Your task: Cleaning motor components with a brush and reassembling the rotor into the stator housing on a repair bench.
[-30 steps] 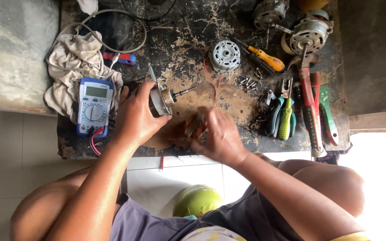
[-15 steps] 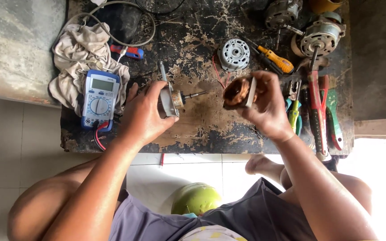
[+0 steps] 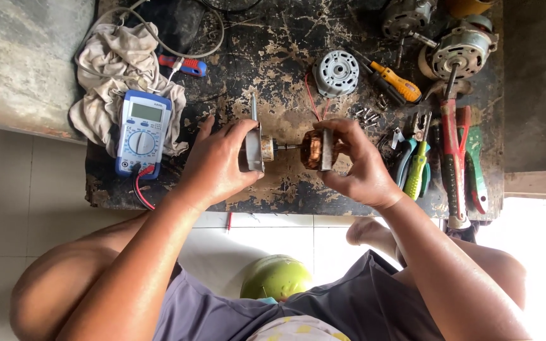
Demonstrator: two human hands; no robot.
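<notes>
- Over the scarred black bench (image 3: 273, 50), my left hand (image 3: 222, 165) grips the rotor (image 3: 257, 150), fingers curled tight around its plate, shaft pointing right.
- My right hand (image 3: 360, 169) pinches the copper-wound stator (image 3: 317, 150), fingers pressed on its frame, just beside the shaft tip.
- Left of me lies a multimeter (image 3: 141, 132) on a rag (image 3: 105, 69).
- Right of me lie pliers (image 3: 415, 165) and a screwdriver (image 3: 394, 81).

Multimeter (image 3: 141, 131) on rag (image 3: 105, 69), near bench (image 3: 273, 50) left edge. Motor end cap (image 3: 336, 72) at mid-bench, screwdriver (image 3: 394, 80) just right of it. Pliers (image 3: 416, 161) & cutters (image 3: 459, 158) by right edge; motors (image 3: 459, 50) at far right corner.
</notes>
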